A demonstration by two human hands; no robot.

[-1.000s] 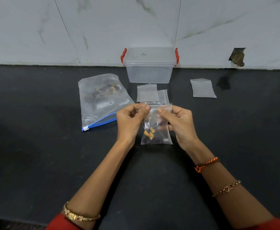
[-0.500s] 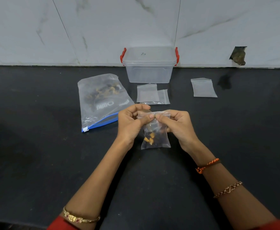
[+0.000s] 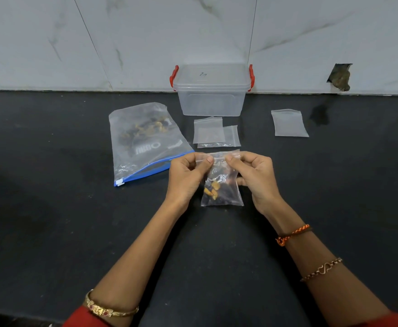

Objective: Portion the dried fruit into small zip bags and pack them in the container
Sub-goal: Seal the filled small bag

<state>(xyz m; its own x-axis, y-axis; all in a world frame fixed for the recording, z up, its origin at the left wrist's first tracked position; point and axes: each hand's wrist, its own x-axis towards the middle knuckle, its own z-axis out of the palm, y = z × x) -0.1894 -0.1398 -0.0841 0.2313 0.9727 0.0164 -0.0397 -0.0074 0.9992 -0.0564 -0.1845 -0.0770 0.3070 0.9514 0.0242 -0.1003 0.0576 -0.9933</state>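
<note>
A small clear zip bag (image 3: 221,187) with yellow and dark dried fruit hangs above the black counter. My left hand (image 3: 185,176) and my right hand (image 3: 254,175) both pinch its top seal strip between thumb and fingers. The large bag of dried fruit (image 3: 146,140), with a blue zip edge, lies flat to the left. The clear container (image 3: 212,90) with red latches and its lid on stands against the back wall.
Two empty small zip bags (image 3: 213,132) lie overlapped just in front of the container. Another empty bag (image 3: 288,123) lies to the right. The white marble wall has a broken hole (image 3: 339,76) at the far right.
My fingers have shifted slightly apart along the bag's top seal, and the bag has settled a little lower and closer to me.
</note>
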